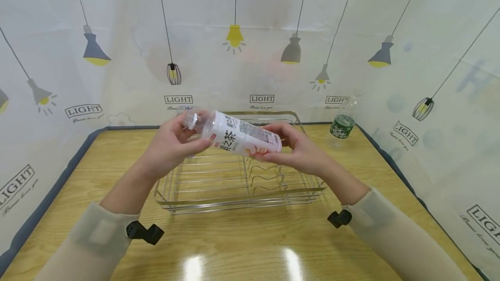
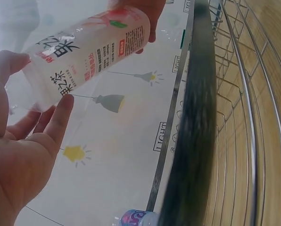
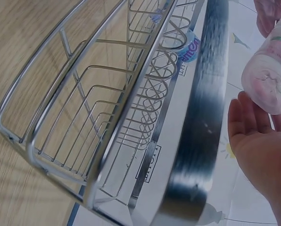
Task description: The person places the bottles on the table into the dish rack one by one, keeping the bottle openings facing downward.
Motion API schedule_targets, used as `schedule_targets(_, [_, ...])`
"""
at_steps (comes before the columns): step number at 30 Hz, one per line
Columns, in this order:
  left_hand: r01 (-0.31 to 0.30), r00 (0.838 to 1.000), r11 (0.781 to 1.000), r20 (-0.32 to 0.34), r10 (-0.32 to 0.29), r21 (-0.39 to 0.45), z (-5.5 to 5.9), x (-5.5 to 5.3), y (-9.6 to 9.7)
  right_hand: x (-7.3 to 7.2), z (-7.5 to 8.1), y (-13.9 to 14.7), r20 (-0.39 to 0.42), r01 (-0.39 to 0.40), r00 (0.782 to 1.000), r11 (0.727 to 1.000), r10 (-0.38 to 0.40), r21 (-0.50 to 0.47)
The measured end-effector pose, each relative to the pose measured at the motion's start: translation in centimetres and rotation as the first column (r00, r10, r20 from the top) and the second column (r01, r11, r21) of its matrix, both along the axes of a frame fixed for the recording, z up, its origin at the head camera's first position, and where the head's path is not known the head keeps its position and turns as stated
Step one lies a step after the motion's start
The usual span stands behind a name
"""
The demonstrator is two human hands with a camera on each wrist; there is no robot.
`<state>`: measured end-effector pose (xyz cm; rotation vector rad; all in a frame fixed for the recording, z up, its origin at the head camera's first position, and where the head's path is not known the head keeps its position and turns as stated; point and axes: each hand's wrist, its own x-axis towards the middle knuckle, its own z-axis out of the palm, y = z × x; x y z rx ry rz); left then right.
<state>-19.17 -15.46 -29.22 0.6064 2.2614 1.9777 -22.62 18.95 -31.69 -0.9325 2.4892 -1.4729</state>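
Note:
A clear plastic drink bottle (image 1: 238,135) with a white and pink label is held tilted above a metal wire dish rack (image 1: 211,203). Its neck points left and its base right. My left hand (image 1: 172,142) grips the neck and shoulder, thumb along the near side. At the other end, my right hand (image 1: 302,151) holds the base between thumb and fingers. The left wrist view shows the label of the bottle (image 2: 91,52) beside my left hand (image 2: 27,155). In the right wrist view, the fingers of my right hand (image 3: 260,141) are under the bottle's base (image 3: 268,84).
Another clear bottle with a green label (image 1: 342,126) stands at the back right of the wooden table (image 1: 234,237). Behind the rack is a bottle with a purple and blue label (image 3: 190,49), mostly hidden in the head view. A lamp-patterned sheet (image 1: 265,68) encloses the table.

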Motion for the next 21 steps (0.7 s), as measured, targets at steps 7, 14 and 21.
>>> schedule_targets(7, [0.019, 0.999, 0.999, 0.035, -0.018, -0.037, -0.2, 0.1, -0.6, 0.0, 0.3, 0.5, 0.011, 0.039, 0.999, 0.998, -0.038, -0.047])
schedule_targets(14, [-0.014, 0.999, 0.993, -0.046, 0.009, -0.115, 0.2, -0.1, -1.6, -0.3, 0.6, 0.7, 0.015, 0.041, 0.999, 0.997, -0.040, -0.072])
schedule_targets(21, [-0.019, 0.987, 0.947, -0.160, -0.034, -0.320, 1.8, -0.3, -1.8, -0.3, 0.8, 0.9, -0.006, 0.044, 0.999, 0.998, -0.044, -0.041])
